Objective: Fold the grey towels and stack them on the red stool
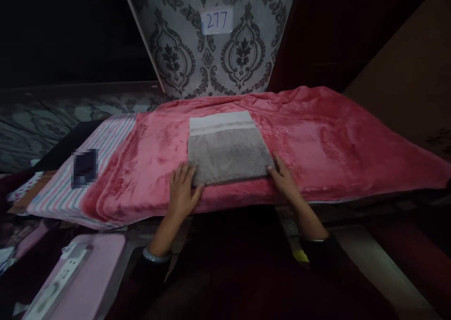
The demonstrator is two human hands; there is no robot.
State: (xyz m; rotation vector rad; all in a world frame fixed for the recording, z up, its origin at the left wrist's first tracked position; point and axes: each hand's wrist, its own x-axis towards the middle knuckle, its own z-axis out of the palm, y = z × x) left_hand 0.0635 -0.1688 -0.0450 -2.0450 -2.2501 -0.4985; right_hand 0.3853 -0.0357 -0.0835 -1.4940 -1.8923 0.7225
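Observation:
A grey towel [229,153] with a white band along its far side lies flat, looking folded, on a pink plush blanket [317,146]. My left hand [183,188] rests at the towel's near left corner, fingers stretched out and touching its edge. At the near right corner is my right hand [283,176], its thumb and fingers apart along the edge. Neither hand is closed around the cloth.
On the left, a striped cloth [116,127] carries a blurred dark object [84,168]. A white power strip [59,277] sits on a pink stool [105,254] at lower left. A paper marked 277 [216,20] is on the patterned wall behind, beside a dark screen [70,38].

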